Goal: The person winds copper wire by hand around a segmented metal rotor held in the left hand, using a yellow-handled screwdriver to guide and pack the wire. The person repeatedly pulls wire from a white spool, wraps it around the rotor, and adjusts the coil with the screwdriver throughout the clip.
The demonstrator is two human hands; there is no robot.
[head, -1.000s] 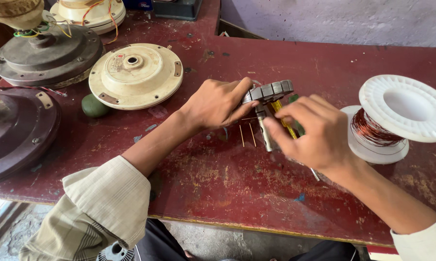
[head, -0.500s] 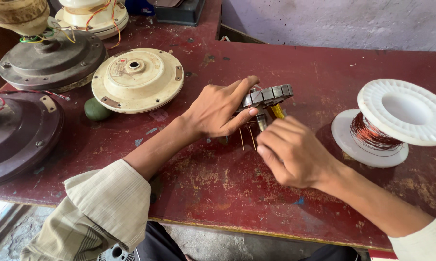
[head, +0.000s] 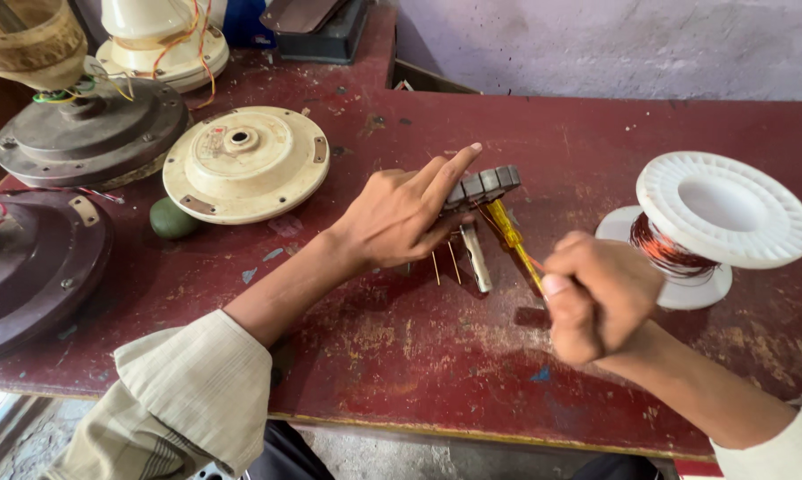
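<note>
My left hand [head: 405, 213] grips a small grey toothed metal stator core [head: 485, 185], held on edge on the dark red table [head: 347, 347]. My right hand [head: 596, 298] is closed in a fist around the lower end of a yellow strip [head: 510, 231] that runs up to the core. A thin copper wire seems to lead from the fist toward the core. A flat grey metal piece [head: 476, 258] and two thin pale sticks [head: 445, 265] lie on the table just under the core.
A white plastic spool of copper wire [head: 707, 222] stands right of my right hand. A cream round fan cover [head: 245, 163], a green lump [head: 171, 219] and dark fan motor housings [head: 90, 133] lie at left. A dark box [head: 321, 31] sits at the back.
My right hand has pulled back from the core toward me and to the right, drawing the yellow strip out. My left hand still holds the core, its fingers more spread.
</note>
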